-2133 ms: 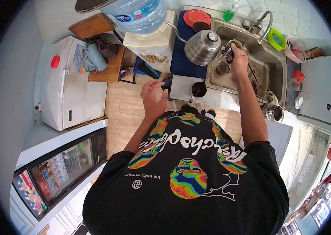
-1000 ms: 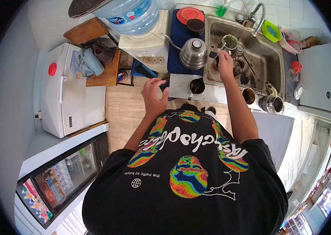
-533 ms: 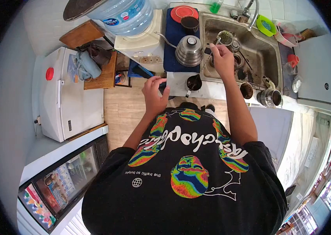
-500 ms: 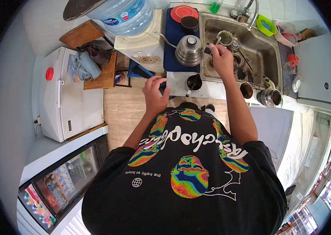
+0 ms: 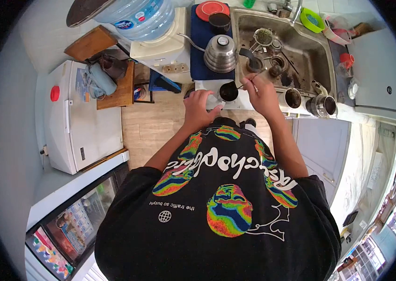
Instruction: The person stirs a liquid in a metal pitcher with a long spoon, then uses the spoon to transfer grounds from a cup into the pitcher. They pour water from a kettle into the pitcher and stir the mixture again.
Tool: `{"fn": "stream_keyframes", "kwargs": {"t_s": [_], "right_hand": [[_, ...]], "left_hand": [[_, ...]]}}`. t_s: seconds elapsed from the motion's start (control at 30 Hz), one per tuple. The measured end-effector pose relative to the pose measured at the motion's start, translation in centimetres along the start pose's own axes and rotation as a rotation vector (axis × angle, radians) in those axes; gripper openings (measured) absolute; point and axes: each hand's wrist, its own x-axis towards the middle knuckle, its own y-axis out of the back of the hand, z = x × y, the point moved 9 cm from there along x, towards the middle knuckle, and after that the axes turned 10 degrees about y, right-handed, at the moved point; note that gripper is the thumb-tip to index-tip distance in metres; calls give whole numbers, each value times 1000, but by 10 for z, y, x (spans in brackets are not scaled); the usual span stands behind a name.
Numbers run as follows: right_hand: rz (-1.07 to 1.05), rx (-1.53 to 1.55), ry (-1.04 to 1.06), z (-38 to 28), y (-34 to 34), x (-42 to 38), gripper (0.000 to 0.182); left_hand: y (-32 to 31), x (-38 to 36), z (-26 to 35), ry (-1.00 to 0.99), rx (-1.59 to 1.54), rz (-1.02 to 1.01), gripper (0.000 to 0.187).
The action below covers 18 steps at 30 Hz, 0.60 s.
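Observation:
A cup of dark contents (image 5: 229, 92) stands on the counter in front of the kettle. My left hand (image 5: 199, 109) is curved around its near left side, fingers at the wall and thumb by the handle. Pinched in my right hand (image 5: 262, 96) is a thin-handled spoon (image 5: 241, 87), slanting down to the cup; its dark end overlaps the rim. Behind the cup, a steel gooseneck kettle (image 5: 220, 55) rests on a dark blue mat (image 5: 199, 70).
The steel sink (image 5: 317, 70) holds a strainer (image 5: 263, 36) and several dirty items. To the right stand a cup with brown residue (image 5: 293, 98) and a metal pot (image 5: 322, 106). A water dispenser (image 5: 160, 56) is on the left; a dark bowl (image 5: 219, 22) sits behind the kettle.
My right hand has come down from the sink's edge toward the cup, with the spoon now slanting lower. My left hand has moved right, up to the cup.

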Motion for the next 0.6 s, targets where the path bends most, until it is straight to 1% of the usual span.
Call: {"fn": "stream_keyframes", "kwargs": {"t_s": [0.07,0.1,0.2,0.23,0.37,0.47,0.5,0.6], "right_hand": [[67,-167,175,-16,11,-11,17],[87,-184,131,-21,19,-15,15],[258,-46,75,-26,45,-33,10],[268,-47,40,-27,52,-38,14],[473,170,-120,-17,82,-66,27],[642,268,-125,-6,110,-90,27],[644,269,-155,-2,120,-99,30],[728,270,-130,7,155,-123,33]], "left_hand": [[-4,1,0,7,-24,-12,60],[-2,2,2,19,-42,-17,62],[-2,4,-1,30,-93,-14,64],[-3,4,-2,31,-112,-10,64],[3,4,7,21,-122,8,64],[15,3,20,-5,-179,71,62],[18,3,25,-14,-180,86,60],[22,3,45,-64,-179,123,57]]}}
